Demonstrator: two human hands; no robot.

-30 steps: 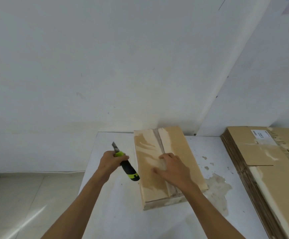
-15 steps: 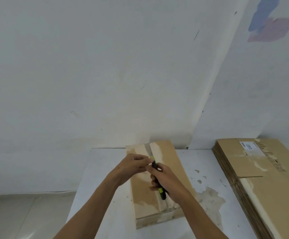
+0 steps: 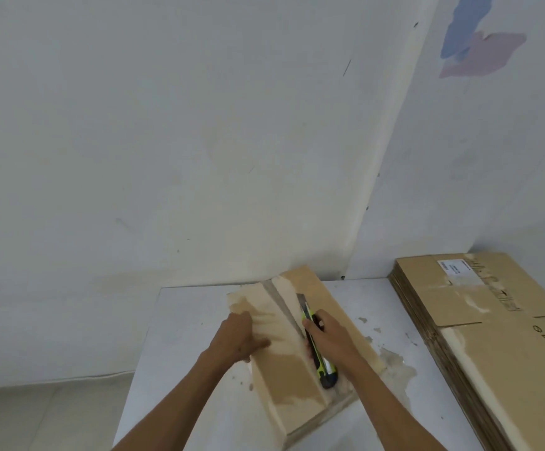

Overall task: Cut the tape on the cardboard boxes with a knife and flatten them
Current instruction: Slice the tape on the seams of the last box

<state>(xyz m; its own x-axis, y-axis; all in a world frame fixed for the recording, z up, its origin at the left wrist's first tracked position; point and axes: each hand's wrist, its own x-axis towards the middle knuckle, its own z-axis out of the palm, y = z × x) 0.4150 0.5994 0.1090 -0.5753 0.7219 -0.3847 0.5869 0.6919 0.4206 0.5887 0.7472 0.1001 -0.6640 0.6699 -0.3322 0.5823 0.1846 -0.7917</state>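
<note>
Right hand (image 3: 331, 336) wraps knife (image 3: 316, 348), blade out, aimed toward far wall. Left hand (image 3: 237, 335) lies flat on cardboard box (image 3: 292, 382), fingers relaxed, gripping nothing. Box sits mid-table (image 3: 180, 320), tape seam (image 3: 280, 304) running toward far edge. Advice: keep blade shallow along seam, left hand clear of cut line. Flattened boxes (image 3: 492, 336) stacked at right edge.

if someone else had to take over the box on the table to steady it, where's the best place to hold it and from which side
Hold the cardboard box by its long left edge, coming from the left, as the left hand does now. The box lies flat and long, with the taped seam running down its middle. The right hand has the knife along that seam, so a grip on the left flap probably stays out of the blade's way.
</note>
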